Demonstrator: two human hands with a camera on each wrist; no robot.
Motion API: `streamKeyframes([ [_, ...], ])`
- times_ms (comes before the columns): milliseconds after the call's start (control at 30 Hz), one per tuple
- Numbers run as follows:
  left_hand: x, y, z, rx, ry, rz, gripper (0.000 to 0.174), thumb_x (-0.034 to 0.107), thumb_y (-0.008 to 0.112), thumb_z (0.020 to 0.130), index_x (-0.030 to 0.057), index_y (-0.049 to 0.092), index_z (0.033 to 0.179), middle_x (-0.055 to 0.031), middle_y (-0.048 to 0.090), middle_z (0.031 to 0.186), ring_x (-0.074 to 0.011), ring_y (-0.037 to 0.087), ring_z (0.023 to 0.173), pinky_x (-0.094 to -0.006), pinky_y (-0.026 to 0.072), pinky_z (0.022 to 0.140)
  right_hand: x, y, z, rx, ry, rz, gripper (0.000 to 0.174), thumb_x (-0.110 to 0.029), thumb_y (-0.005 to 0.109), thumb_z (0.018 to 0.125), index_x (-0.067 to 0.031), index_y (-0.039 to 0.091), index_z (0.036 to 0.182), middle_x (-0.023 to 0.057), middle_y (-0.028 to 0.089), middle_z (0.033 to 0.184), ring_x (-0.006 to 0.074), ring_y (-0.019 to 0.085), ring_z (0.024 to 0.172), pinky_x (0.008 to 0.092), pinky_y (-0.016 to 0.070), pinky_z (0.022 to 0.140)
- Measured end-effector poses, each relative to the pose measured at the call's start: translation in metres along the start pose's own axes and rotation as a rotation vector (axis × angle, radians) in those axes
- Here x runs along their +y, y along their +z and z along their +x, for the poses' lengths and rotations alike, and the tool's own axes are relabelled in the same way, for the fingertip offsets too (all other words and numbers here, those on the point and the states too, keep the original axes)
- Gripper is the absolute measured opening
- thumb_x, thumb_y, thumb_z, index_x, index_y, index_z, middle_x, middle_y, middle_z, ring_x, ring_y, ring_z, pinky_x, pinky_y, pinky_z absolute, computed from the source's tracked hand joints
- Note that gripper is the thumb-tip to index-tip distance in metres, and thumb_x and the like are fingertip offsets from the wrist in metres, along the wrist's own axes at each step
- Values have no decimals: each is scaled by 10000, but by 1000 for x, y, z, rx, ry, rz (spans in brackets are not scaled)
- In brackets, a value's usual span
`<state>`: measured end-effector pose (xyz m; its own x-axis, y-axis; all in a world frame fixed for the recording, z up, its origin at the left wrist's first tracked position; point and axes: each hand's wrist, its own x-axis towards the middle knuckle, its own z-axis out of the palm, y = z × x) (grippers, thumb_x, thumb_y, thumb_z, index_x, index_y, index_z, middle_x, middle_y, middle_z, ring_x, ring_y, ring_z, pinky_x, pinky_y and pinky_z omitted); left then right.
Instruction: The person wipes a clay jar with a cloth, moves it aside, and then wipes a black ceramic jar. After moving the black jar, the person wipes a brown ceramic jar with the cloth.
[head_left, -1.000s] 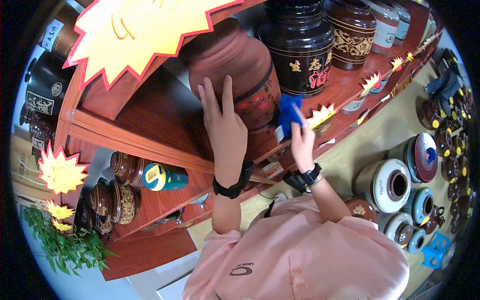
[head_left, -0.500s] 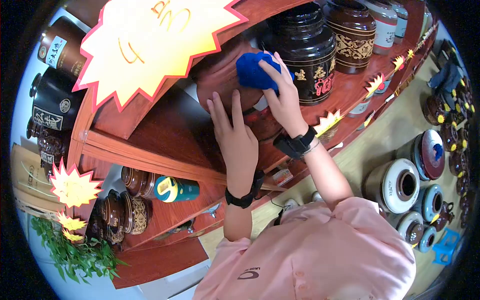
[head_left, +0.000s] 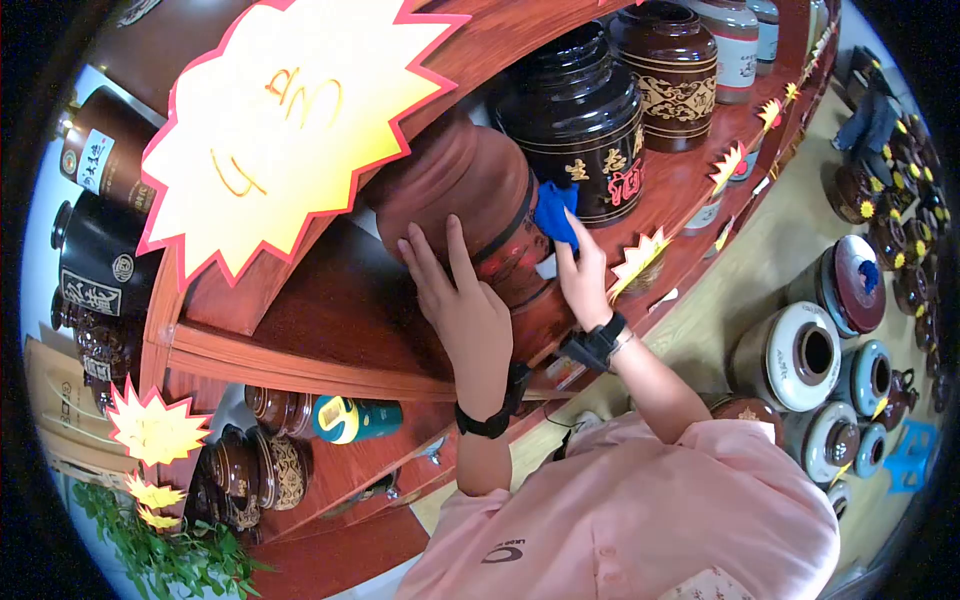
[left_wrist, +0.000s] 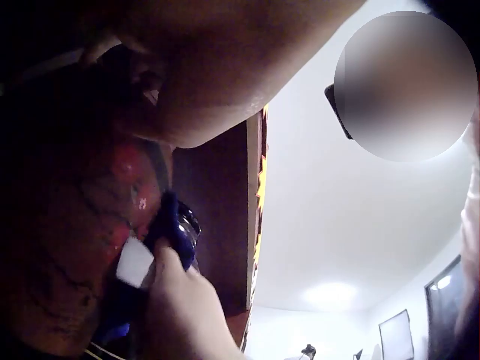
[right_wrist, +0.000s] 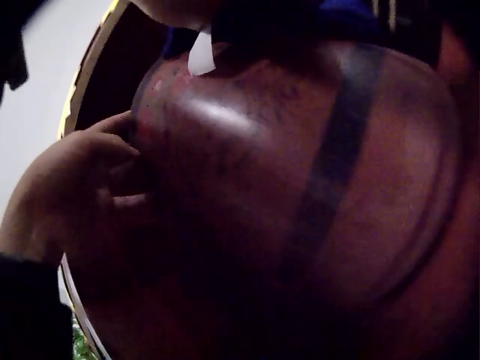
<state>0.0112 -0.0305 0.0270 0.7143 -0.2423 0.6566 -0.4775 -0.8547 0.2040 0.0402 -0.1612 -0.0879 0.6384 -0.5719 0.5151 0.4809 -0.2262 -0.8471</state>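
Note:
A reddish-brown clay jar (head_left: pixel 455 185) with a dark band and red flower decoration sits tilted on the wooden shelf. My left hand (head_left: pixel 468 325) lies on its near side, fingers extended against the clay. At the jar's right side, my right hand (head_left: pixel 588 278) holds a blue cloth (head_left: pixel 556 208) against the surface, with a white tag (head_left: pixel 547 267) hanging from it. In the left wrist view, the cloth (left_wrist: pixel 171 225) is bunched under the fingers beside the red flowers. The right wrist view shows the jar's rounded body (right_wrist: pixel 247 172) and the left hand (right_wrist: pixel 67 187) touching it.
A glossy black jar (head_left: pixel 575 125) stands right behind the clay jar, with a brown patterned jar (head_left: pixel 668 85) further along. A large yellow star sign (head_left: pixel 290 130) hangs in front at upper left. A teal container (head_left: pixel 375 420) lies on the lower shelf. Pale jars (head_left: pixel 790 355) stand on the floor.
The right hand with the blue cloth went up onto the jar's upper part, then came back down to its right side. The left hand stays on the jar.

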Motion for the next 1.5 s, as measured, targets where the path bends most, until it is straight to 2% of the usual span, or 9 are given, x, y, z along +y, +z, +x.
streamKeyframes([
  [200, -5, 2, -2, 15, 39, -14, 683, -62, 439, 809, 114, 315, 1458, -249, 184, 1523, -469, 151, 1407, -551, 171, 1150, 39, -4, -37, 30, 221, -66, 339, -119, 557, 950, 17, 536, 1259, 215, 646, 1126, 255, 639, 1038, 313, 472, 869],
  [300, -10, 3, -2, 45, 85, -18, 698, -43, 488, 812, 137, 323, 1466, -250, 179, 1524, -490, 174, 1395, -562, 250, 1107, 39, -6, -42, 50, 201, -15, 336, -119, 553, 954, 11, 537, 1263, 202, 650, 1118, 233, 629, 1051, 313, 465, 884],
  [400, -11, 7, -3, 69, 88, -140, 674, 109, 601, 852, 131, 321, 1464, -248, 133, 1537, -514, 102, 1400, -613, 206, 1105, 47, -4, -44, 50, 162, -18, 357, -107, 553, 953, 5, 519, 1290, 197, 637, 1142, 225, 618, 1056, 320, 458, 906],
  [533, -6, 30, -3, 180, 12, -189, 936, 420, 795, 720, 139, 302, 1464, -243, 36, 1553, -566, -22, 1382, -709, 141, 1064, 46, -4, -48, 36, 181, 9, 387, -90, 564, 942, 2, 500, 1313, 194, 624, 1166, 229, 611, 1068, 322, 457, 918],
  [767, -14, 45, 0, 279, 26, -135, 995, 438, 838, 660, 109, 305, 1433, -247, 87, 1545, -527, 8, 1397, -682, 92, 1091, 39, -7, -47, 11, 133, -27, 401, -77, 565, 937, -4, 491, 1325, 185, 637, 1134, 223, 625, 1024, 325, 470, 892],
  [967, -27, 29, 0, 220, -22, -235, 978, 356, 874, 623, 99, 336, 1398, -211, 127, 1547, -470, 39, 1418, -631, 94, 1121, 22, -13, -56, -112, 267, -102, 398, -84, 582, 921, -2, 507, 1303, 220, 638, 1099, 288, 657, 960, 350, 514, 815],
  [1000, -26, 29, 0, 221, -29, -237, 979, 344, 876, 622, 100, 334, 1400, -207, 129, 1547, -462, 40, 1421, -625, 93, 1124, 28, -10, -55, -84, 153, -156, 416, -79, 594, 905, -3, 505, 1305, 234, 630, 1115, 332, 651, 976, 362, 515, 823],
  [1133, -25, 28, 1, 220, -22, -247, 934, 335, 851, 658, 119, 341, 1410, -221, 110, 1544, -499, 26, 1409, -648, 119, 1103, 39, -10, -59, -95, 135, -157, 444, -66, 588, 895, -4, 488, 1323, 248, 605, 1169, 364, 622, 1042, 374, 492, 879],
  [1500, -27, 29, 1, 240, 9, -184, 946, 329, 875, 637, 94, 365, 1398, -224, 214, 1506, -444, 146, 1403, -608, 135, 1126, 36, -13, -60, -104, 113, -182, 485, -67, 578, 878, -9, 466, 1346, 263, 560, 1232, 409, 539, 1154, 414, 413, 1002],
])
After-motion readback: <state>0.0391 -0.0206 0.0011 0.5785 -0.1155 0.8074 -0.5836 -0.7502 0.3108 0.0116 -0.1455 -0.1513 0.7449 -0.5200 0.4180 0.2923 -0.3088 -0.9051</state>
